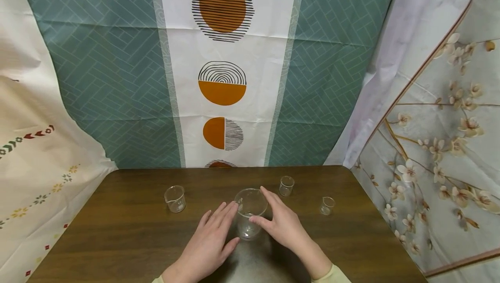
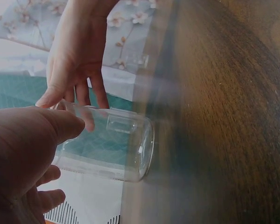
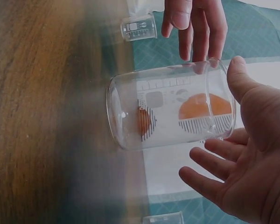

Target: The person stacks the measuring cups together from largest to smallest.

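Note:
Between my two hands a large clear glass beaker [image 1: 249, 228] is upright, mouth up, near the middle of the table. Whether its base rests fully on the wood I cannot tell. To its left, my left hand [image 1: 212, 239] has long, nearly straight fingers, with the fingertips close to the rim. On the other side, my right hand [image 1: 284, 224] spreads its thumb and index finger around the right part of the rim. Its remaining fingers [image 3: 203, 182] extend loosely, apart from the glass. Printed markings show on the beaker's wall [image 3: 154, 98] in the right wrist view.
A smaller beaker [image 1: 175, 199] stands at the left on the brown wooden table [image 1: 97, 239]. Two more small beakers, one behind [image 1: 286, 186] and one farther right [image 1: 327, 206], stand beyond my right hand. Patterned cloth [image 1: 332, 79] hangs along the table's back and sides.

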Action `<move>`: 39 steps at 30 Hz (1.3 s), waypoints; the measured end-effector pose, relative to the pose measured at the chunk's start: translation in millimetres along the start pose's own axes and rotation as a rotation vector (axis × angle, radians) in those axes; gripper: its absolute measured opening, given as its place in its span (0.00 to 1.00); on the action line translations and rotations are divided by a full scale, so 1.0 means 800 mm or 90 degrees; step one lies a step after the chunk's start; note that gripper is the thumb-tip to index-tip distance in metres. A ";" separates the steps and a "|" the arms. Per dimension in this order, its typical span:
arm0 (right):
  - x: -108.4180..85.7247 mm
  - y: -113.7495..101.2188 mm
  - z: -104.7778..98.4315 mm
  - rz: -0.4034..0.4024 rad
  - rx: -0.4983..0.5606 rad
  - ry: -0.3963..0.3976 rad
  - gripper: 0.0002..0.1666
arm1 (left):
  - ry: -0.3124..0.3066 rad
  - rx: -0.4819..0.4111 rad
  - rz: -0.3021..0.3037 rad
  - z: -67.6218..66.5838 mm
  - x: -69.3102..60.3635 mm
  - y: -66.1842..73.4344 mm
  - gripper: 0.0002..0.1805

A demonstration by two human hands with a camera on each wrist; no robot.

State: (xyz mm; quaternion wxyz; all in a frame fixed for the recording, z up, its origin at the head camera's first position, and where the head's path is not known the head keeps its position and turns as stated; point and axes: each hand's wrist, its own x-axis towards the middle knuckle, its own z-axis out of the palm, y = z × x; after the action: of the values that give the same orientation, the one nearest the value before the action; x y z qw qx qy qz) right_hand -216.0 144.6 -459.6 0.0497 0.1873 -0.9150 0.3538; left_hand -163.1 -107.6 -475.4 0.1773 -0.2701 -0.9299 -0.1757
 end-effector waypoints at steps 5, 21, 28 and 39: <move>0.002 0.002 0.000 0.007 0.025 -0.008 0.57 | -0.002 0.002 0.001 0.000 0.000 0.000 0.48; 0.009 0.007 0.003 -0.007 0.106 -0.030 0.58 | -0.009 0.001 -0.004 0.000 -0.001 0.001 0.47; 0.013 0.010 0.004 -0.016 0.140 -0.034 0.56 | -0.006 -0.002 -0.005 0.000 -0.001 0.001 0.47; 0.017 0.015 0.003 -0.015 0.163 -0.056 0.57 | -0.007 -0.002 -0.004 -0.001 0.000 0.000 0.47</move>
State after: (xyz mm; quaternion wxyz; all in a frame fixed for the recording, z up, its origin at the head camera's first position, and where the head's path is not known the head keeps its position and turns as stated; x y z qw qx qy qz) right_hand -233.0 146.7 -465.6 -0.0107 0.2180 -0.8615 0.4584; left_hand -162.9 -107.6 -474.2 0.1715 -0.2686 -0.9313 -0.1763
